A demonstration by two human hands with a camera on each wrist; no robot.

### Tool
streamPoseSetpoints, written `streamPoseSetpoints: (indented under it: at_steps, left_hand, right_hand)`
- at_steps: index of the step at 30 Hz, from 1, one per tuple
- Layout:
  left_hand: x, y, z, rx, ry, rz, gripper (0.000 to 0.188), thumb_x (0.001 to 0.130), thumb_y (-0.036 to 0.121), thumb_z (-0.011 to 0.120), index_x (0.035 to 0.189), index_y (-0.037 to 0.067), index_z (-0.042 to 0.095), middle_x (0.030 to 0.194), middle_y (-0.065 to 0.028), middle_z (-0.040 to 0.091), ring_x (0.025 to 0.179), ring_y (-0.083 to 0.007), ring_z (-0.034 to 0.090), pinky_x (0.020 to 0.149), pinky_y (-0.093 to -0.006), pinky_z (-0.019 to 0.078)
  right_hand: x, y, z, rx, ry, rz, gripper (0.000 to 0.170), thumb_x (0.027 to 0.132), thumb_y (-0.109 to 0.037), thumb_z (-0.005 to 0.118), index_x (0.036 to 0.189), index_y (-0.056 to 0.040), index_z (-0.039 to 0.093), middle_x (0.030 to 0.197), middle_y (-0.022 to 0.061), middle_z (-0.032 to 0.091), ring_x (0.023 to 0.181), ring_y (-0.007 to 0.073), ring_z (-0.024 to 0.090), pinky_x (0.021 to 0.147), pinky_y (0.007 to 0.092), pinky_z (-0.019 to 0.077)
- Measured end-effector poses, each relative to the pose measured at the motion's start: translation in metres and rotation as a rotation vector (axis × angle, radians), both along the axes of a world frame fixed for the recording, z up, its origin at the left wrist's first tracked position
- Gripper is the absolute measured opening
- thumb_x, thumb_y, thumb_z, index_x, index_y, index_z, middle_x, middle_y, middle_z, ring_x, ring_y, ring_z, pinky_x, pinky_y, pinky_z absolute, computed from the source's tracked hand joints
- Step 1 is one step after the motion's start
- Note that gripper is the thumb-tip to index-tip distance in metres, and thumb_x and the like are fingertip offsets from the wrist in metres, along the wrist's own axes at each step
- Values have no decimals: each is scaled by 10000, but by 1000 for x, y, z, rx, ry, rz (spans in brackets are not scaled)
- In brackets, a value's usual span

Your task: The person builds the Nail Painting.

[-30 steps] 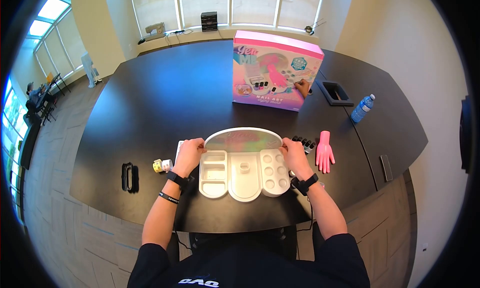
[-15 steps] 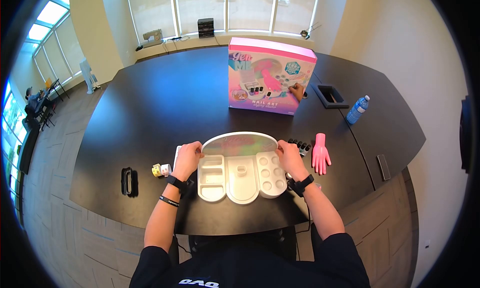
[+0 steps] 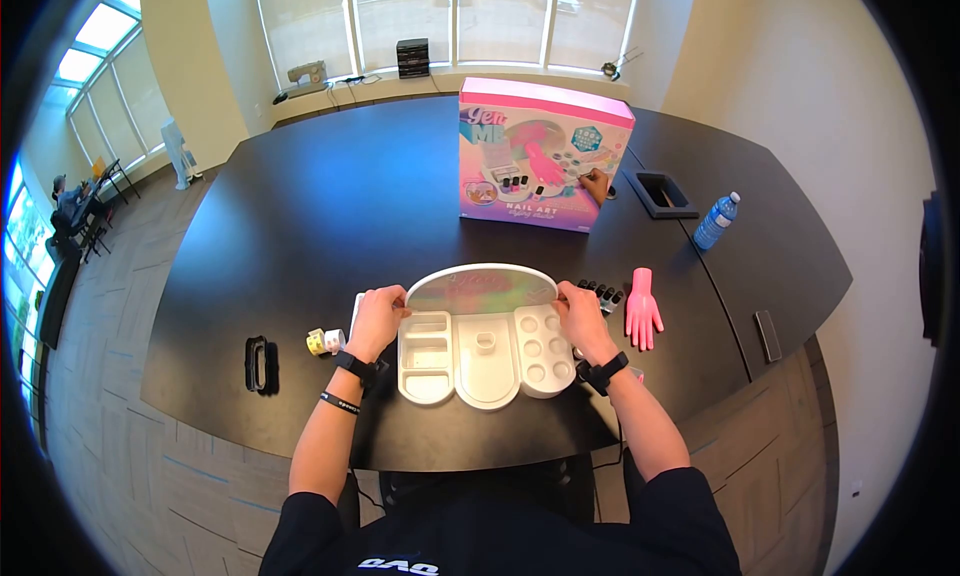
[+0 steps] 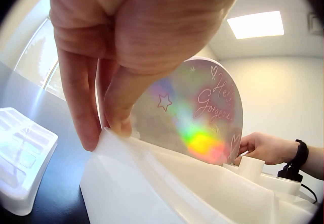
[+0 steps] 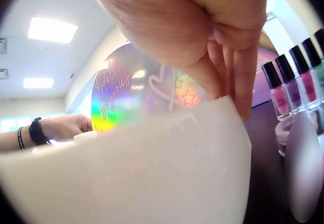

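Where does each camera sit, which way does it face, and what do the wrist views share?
Head: on the head, facing forward and down at the white, sectioned plastic tray and arched iridescent panel; left hand, right hand and short black sleeves show.
Left wrist: on that wrist, facing past the left hand across the tray toward the panel; the right hand shows beyond.
Right wrist: on that wrist, facing past the right hand toward the panel and slim black-capped coloured bottles; the left hand shows beyond.
Shared: tray, panel, both hands.
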State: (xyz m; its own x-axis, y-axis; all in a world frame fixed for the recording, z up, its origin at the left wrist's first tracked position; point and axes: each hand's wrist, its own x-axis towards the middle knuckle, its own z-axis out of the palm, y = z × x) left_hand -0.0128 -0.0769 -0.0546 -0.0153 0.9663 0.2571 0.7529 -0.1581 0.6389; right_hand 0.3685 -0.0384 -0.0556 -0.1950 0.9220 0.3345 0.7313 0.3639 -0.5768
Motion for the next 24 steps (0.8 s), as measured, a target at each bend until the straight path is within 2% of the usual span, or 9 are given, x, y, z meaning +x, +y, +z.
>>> streamPoseSetpoints:
  at_steps: [4, 6, 7, 9, 14, 16, 19, 21, 24]
  left_hand:
    - [0, -3, 4, -7, 13, -13, 120, 828, 8, 799, 937, 1, 751, 861, -197, 770, 878, -412, 750, 800, -475, 581]
    - [-3, -4, 1, 1, 146, -23, 208, 857, 36, 815, 1058, 18, 763, 952, -142, 802, 907, -309, 789, 817, -410, 608]
    - [-1, -7, 4, 0, 146, -26, 208, 857, 36, 815, 1058, 18, 763, 952, -142, 802, 907, -309, 789, 817, -410, 608]
    - [0, -15, 9, -11, -44, -22, 311, 862, 9, 793, 1165, 24, 722, 1055, -181, 785, 951, -407, 745, 851, -479, 596]
    - [3, -40, 25, 107, -8, 3, 407, 877, 33, 813, 1263, 35, 682, 1209, -181, 756, 1069, -404, 727, 916, -481, 595]
    - [9, -56, 41, 162, 28, 3, 393, 895, 51, 811, 1268, 28, 686, 1215, -184, 748, 1137, -410, 711, 975, -483, 578]
    - [13, -77, 53, 239, 71, -44, 384, 908, 76, 831, 1271, 36, 711, 1228, -161, 761, 1052, -376, 744, 899, -441, 622]
    - [20, -95, 67, 194, 51, -52, 366, 918, 92, 826, 1263, 33, 717, 1221, -170, 759, 1080, -396, 732, 936, -453, 599]
    - [22, -113, 66, 160, 65, -137, 346, 935, 97, 811, 1259, 23, 713, 1226, -178, 746, 1178, -383, 695, 1017, -455, 562]
  right_hand:
    - [1, 1, -3, -33, 83, 19, 248, 902, 34, 759, 1146, 20, 721, 1011, 227, 788, 963, 396, 783, 849, 448, 618]
    - [-3, -9, 15, 26, 102, -21, 337, 879, 25, 807, 1207, 13, 728, 1062, 195, 801, 972, 329, 805, 870, 402, 642]
    - [-1, -10, 20, 25, 102, -23, 337, 879, 25, 807, 1207, 13, 728, 1062, 195, 801, 972, 329, 805, 870, 402, 642]
    - [10, -10, 28, -8, 143, -52, 409, 864, -5, 837, 1251, -3, 705, 1133, 202, 782, 976, 341, 791, 894, 424, 635]
    - [54, -7, 57, 106, 147, -142, 196, 847, -42, 860, 986, 14, 732, 917, 141, 760, 785, 247, 758, 743, 361, 615]
    - [81, -1, 62, 86, 111, -199, 221, 833, -76, 877, 976, 8, 731, 904, 137, 753, 797, 261, 754, 753, 377, 610]
    - [124, 10, 60, 31, -10, -295, 296, 795, -153, 915, 970, -9, 725, 927, 133, 741, 867, 296, 744, 794, 413, 599]
    - [145, 16, 52, -8, -97, -339, 344, 772, -195, 936, 974, -20, 721, 961, 132, 737, 924, 317, 738, 825, 434, 592]
    - [172, 25, 29, -179, -249, -369, 493, 717, -236, 980, 1080, -53, 702, 1206, 134, 692, 1112, 356, 693, 914, 474, 575]
